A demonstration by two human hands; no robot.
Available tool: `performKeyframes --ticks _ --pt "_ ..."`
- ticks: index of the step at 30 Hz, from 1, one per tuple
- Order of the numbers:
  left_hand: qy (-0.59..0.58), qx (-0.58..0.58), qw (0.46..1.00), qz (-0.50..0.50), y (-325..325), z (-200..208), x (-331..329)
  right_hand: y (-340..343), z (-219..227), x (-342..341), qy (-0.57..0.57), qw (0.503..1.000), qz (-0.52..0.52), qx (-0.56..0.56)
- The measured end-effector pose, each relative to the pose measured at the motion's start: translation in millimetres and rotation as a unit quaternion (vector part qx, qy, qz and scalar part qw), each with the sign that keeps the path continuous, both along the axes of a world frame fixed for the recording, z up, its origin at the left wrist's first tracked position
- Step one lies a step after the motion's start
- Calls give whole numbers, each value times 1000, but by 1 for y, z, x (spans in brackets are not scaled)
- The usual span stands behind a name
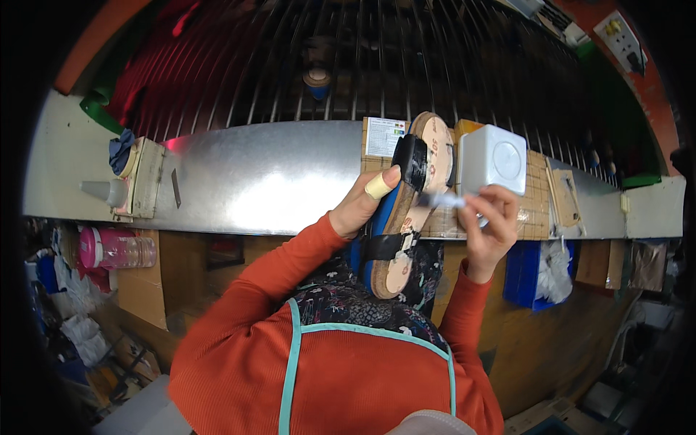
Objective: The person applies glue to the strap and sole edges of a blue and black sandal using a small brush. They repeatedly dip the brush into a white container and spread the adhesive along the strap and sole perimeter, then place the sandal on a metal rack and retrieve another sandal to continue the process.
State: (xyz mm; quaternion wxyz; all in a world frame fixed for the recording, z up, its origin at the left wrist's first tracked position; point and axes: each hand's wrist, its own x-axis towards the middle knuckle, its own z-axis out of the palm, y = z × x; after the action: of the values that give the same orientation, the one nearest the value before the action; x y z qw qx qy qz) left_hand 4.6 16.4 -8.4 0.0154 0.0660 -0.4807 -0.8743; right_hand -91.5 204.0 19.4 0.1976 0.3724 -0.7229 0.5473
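My left hand (362, 199), its thumb wrapped in pale yellow tape, grips a half-made sandal (402, 246) on a blue last. The sandal is turned with its beige underside up, and black straps fold over its edges. In my right hand (494, 221) is a small brush (442, 201), pinched between thumb and fingers. Its head is blurred and lies against or just above the sandal's underside at the middle; contact cannot be made out. Beside the right hand stands a white square plastic container (495, 161) on a piece of cardboard (536, 203).
A metal ledge (254, 174) runs across in front of me, with a rack of metal bars (275, 65) beyond it. On the rack sits another shoe on a blue last (317, 83). A grey cone (105, 192) and a thin blade (176, 188) are at left. Below right is a blue bin (523, 275).
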Motion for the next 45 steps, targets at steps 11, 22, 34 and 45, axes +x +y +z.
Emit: performKeyframes --ticks 11,22,34,45 --pt "-16 17 999 41 -8 -13 3 1 -8 50 -167 986 13 -5" --pt "-24 -68 993 97 -6 -8 10 -20 -10 51 -47 990 -125 52" --pt "-3 -35 997 69 -15 -8 10 -24 -14 36 -15 997 -70 35" --pt "-12 -61 995 75 -26 -9 3 -10 -13 33 -13 995 -5 103"
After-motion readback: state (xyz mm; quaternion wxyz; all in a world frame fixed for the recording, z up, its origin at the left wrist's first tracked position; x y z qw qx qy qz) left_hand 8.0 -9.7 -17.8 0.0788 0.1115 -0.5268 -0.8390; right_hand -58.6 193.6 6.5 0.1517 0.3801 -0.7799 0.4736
